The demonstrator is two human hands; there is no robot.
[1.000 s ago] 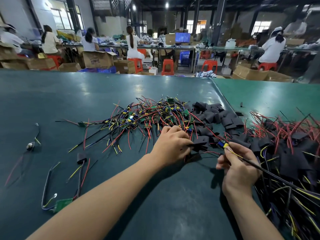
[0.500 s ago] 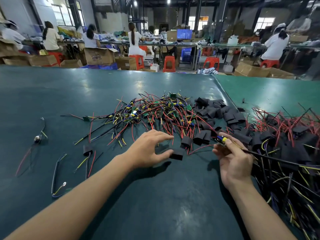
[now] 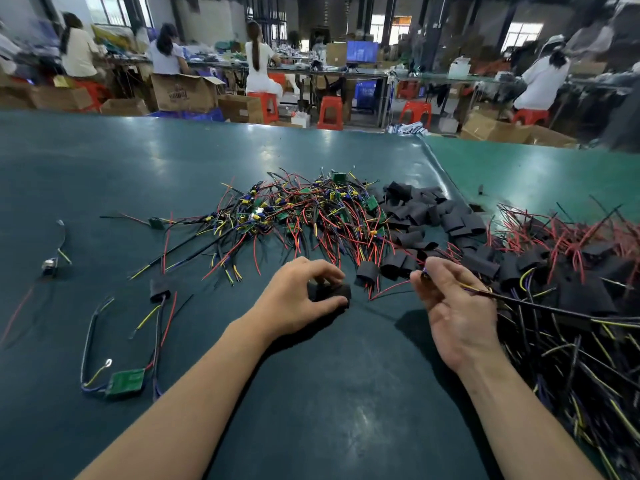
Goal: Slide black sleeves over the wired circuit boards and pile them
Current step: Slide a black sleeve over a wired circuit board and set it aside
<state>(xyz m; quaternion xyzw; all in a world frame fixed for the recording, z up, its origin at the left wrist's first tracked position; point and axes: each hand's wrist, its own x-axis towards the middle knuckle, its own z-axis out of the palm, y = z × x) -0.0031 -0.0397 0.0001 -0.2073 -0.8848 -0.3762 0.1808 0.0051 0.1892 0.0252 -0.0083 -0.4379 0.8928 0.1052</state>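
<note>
From the head view, our left hand (image 3: pixel 298 299) now pinches a black sleeve (image 3: pixel 330 293) it only reached for before, at 6 o'clock of the bare boards (image 3: pixel 304 209). Our right hand (image 3: pixel 453 306) still pinches a wired board (image 3: pixel 425 274), at 3 o'clock of the sleeve.

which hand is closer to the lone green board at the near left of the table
Left. The left hand, gripping a black sleeve, lies to the right of the green board and farther up the table; the right hand is farther right still.

Sleeved pile (image 3: pixel 588 299) cut by right edge
</note>
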